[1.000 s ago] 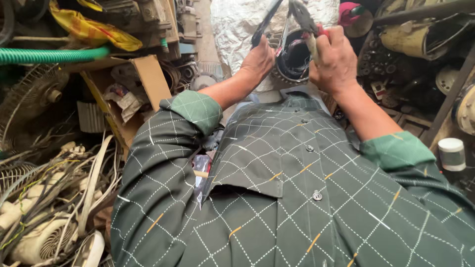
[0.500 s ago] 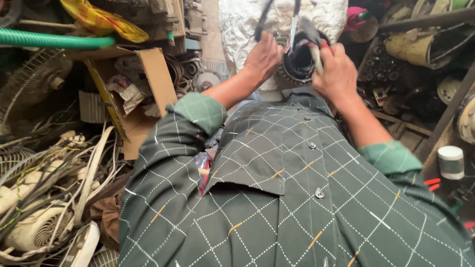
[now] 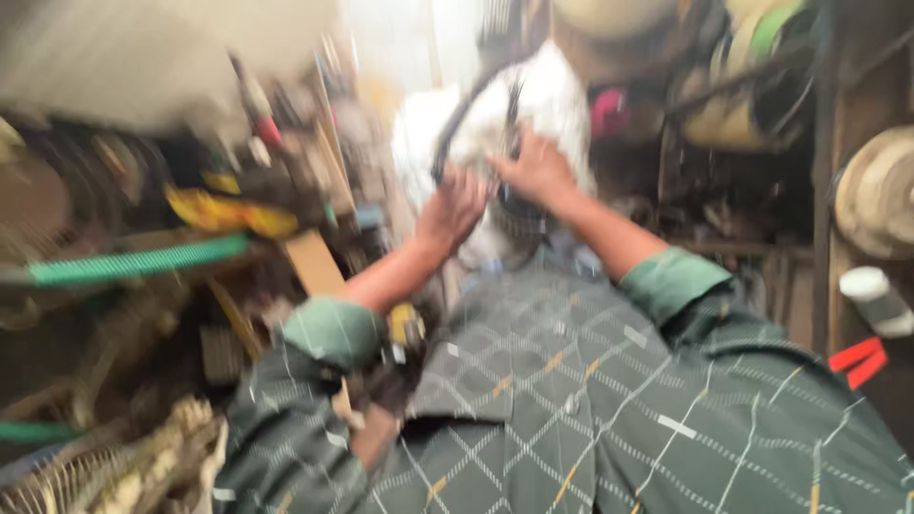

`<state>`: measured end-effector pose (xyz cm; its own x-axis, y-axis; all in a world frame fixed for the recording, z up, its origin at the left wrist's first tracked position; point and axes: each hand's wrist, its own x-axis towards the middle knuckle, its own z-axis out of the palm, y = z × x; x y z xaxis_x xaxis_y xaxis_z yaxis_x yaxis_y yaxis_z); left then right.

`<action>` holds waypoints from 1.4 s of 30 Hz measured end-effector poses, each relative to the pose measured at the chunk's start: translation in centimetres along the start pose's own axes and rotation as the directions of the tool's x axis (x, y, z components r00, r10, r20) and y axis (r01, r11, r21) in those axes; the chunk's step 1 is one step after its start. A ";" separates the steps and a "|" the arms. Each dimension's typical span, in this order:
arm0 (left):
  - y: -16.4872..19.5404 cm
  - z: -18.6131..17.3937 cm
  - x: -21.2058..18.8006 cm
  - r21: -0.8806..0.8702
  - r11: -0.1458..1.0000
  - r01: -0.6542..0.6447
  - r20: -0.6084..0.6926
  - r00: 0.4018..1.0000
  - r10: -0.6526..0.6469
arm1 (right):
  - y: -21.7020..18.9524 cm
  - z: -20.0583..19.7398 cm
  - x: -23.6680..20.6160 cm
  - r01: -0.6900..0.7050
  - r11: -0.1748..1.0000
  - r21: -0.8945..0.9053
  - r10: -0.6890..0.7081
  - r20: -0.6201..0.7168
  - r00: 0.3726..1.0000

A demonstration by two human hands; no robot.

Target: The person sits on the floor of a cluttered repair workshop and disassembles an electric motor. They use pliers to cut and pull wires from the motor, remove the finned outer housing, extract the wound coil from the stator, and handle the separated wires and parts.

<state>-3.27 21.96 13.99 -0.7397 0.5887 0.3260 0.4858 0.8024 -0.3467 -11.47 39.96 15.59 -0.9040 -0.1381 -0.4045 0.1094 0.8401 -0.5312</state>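
The picture is smeared by motion. My left hand (image 3: 447,211) and my right hand (image 3: 539,169) are raised in front of my chest, close together, each closed around a black curved handle of a long-handled tool (image 3: 459,126). A dark round part (image 3: 515,221) sits just below my right hand; whether the tool touches it is hidden by blur. Both forearms come out of rolled green sleeves of a checked shirt (image 3: 609,400). A white sack (image 3: 557,100) stands right behind the hands.
A green ribbed hose (image 3: 133,261) runs across the left, with a yellow piece (image 3: 228,215) and a cardboard sheet (image 3: 310,263) beside it. Pale fan parts (image 3: 86,471) pile up at the lower left. On the right are a white cylinder (image 3: 877,299) and shelves of scrap.
The view has swung up and left and gone blurry. My hands stay together on the tool, now higher against the white sack.
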 end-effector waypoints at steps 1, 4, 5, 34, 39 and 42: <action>-0.5 -0.7 0.6 0.018 0.999 -0.029 0.073 0.997 0.027 | -0.1 -0.1 0.6 0.009 0.999 0.034 -0.009 -0.006 1.000; -3.0 -3.5 2.6 -0.148 0.988 0.030 0.121 0.993 -0.012 | -0.5 -1.4 2.1 0.343 0.936 0.082 -0.332 -0.117 0.936; -4.1 -4.1 3.5 -0.260 0.964 0.059 0.158 0.987 -0.018 | -0.5 -2.3 2.5 0.323 0.910 0.261 -0.329 -0.022 0.944; -8.7 -6.0 -1.7 0.206 -0.895 -0.396 0.712 0.688 -0.141 | -14.4 -8.1 1.4 0.797 0.019 -0.604 -0.996 -0.079 -0.036; -9.9 -6.2 -3.0 0.056 -0.990 -0.133 0.670 0.740 -0.061 | -13.8 -8.3 2.9 0.924 0.138 -0.357 -0.990 -0.043 0.132; -10.8 -5.6 -3.8 -0.164 -0.986 -0.010 0.689 0.714 -0.122 | -13.5 -7.0 2.8 0.888 0.435 0.152 -0.894 -0.046 0.446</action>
<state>-3.11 11.59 21.42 -0.9084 0.2554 -0.3310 -0.3955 -0.7815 0.4826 -18.36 31.90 26.80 -0.5197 -0.7886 0.3287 -0.6920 0.1629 -0.7033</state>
